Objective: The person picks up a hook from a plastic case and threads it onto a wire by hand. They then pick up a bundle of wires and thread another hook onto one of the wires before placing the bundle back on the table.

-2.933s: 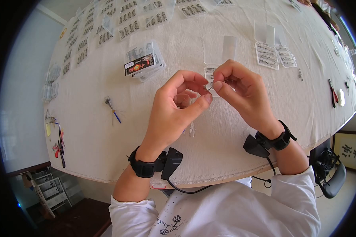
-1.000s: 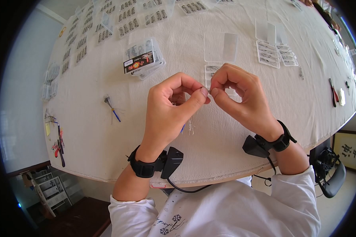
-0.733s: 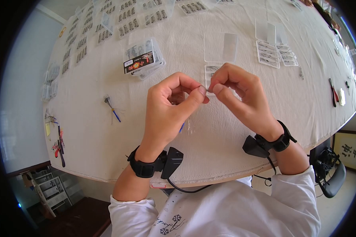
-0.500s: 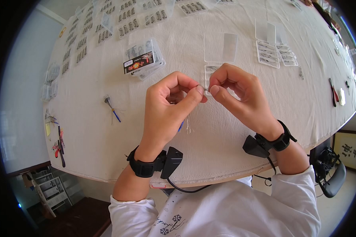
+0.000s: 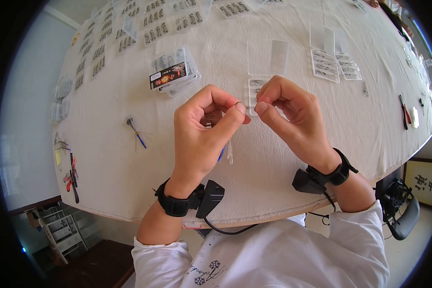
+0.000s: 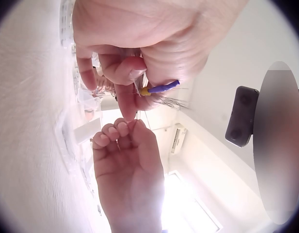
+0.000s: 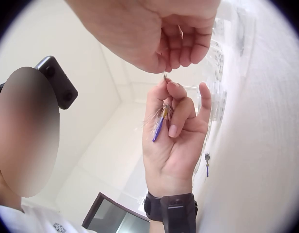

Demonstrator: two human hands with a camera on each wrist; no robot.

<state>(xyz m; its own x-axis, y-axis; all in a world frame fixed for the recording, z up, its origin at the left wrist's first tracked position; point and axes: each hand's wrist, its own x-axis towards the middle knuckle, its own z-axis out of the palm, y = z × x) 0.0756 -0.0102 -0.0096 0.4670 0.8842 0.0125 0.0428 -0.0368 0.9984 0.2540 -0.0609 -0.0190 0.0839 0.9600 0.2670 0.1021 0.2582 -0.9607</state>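
Observation:
Over the table, my left hand (image 5: pixel 201 127) and right hand (image 5: pixel 295 115) meet fingertip to fingertip. The left thumb and index finger pinch a small dark curved hook (image 5: pixel 238 102). A thin metal piece (image 7: pixel 164 75) bridges the short gap to the right thumb and index finger, which pinch its other end; its exact shape I cannot tell. Curled fingers of the left hand also hold a bundle of fine wire strands with a blue tube (image 6: pixel 164 88) and a yellow band against the palm. Just behind the fingertips lies an open clear compartment box (image 5: pixel 252 98), partly hidden by the right hand.
A stack of clear boxes with a black label (image 5: pixel 168 77) stands left of centre. Another wire bundle (image 5: pixel 136 132) lies nearer left. Open boxes of hooks (image 5: pixel 325 66) and red-handled pliers (image 5: pixel 404 114) are at right. Rows of filled clear trays (image 5: pixel 156 33) cover the far left.
The curved hook showed between the hands earlier; now it lies along the left fingertips. Both hands came together, then the left drew slightly left, widening the gap.

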